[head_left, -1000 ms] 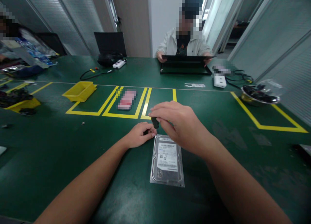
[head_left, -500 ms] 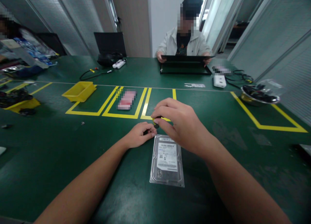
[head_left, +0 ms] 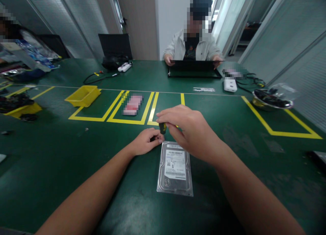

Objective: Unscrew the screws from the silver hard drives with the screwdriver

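A silver hard drive point(head_left: 175, 185) with a white label lies flat on the green table. Upright above its far left corner stands a screwdriver point(head_left: 162, 128) with a black and yellow handle, its tip down at that corner. My right hand point(head_left: 195, 133) is closed around the top of the handle, palm down. At the same corner, my left hand point(head_left: 146, 141) has its fingers curled and pinched close beside the screwdriver's thin shaft. What those fingertips hold, if anything, is too small to make out.
Beyond my hands are yellow tape outlines, a yellow bin point(head_left: 83, 96) and a pink phone-like object point(head_left: 132, 105). A metal bowl of dark parts point(head_left: 272, 101) sits at right. Across the table a person point(head_left: 195, 44) holds a black panel point(head_left: 195, 66). A small screw-like bit point(head_left: 86, 129) lies at left.
My right hand's fingers have straightened and shifted on the screwdriver handle, which now shows more and stands more upright. My left hand and the hard drive have stayed in place.
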Available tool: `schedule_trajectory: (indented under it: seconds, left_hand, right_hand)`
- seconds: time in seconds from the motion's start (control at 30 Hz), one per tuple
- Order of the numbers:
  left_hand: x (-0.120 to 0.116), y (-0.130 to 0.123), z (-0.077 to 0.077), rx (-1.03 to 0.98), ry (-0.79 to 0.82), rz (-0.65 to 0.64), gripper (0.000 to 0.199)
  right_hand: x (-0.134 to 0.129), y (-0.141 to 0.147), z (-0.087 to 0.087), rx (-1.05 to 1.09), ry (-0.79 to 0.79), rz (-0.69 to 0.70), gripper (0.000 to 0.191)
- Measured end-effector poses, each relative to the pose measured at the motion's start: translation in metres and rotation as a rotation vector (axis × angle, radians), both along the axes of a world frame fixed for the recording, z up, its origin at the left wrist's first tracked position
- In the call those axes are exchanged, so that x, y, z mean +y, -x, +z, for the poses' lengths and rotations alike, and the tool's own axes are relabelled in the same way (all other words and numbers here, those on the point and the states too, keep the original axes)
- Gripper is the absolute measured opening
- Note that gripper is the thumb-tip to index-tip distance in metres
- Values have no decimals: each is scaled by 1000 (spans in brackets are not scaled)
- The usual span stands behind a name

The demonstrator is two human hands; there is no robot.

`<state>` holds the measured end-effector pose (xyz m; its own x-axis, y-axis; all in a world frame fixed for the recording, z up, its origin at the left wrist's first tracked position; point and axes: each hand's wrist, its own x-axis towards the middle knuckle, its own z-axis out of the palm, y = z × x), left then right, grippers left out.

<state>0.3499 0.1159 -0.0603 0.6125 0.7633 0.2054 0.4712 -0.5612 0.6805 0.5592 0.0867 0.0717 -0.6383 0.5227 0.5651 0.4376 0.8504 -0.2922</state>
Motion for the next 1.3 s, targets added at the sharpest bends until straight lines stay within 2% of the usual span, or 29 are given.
schedule_trajectory:
  seconds: [0.2,0.6,0.97,1.17,1.3]
  left_hand:
    - [0,1,-1,-1,15,-1,12]
    - [0,0,-1,12,39,3,16]
    - [1,1,-1,28,-4,-11,16]
    - [-1,-1,4,18,2,-9,12]
    - [0,0,1,17,18,-2,14]
  right_hand:
    - [0,0,0,4,0,21,26]
    - [-2,0,0,-28,84,-59,28]
    - [0,0,-1,-19,88,-61,22]
    - [0,-2,0,-6,68,-52,30]
    - [1,-1,-2,15,38,-28,26]
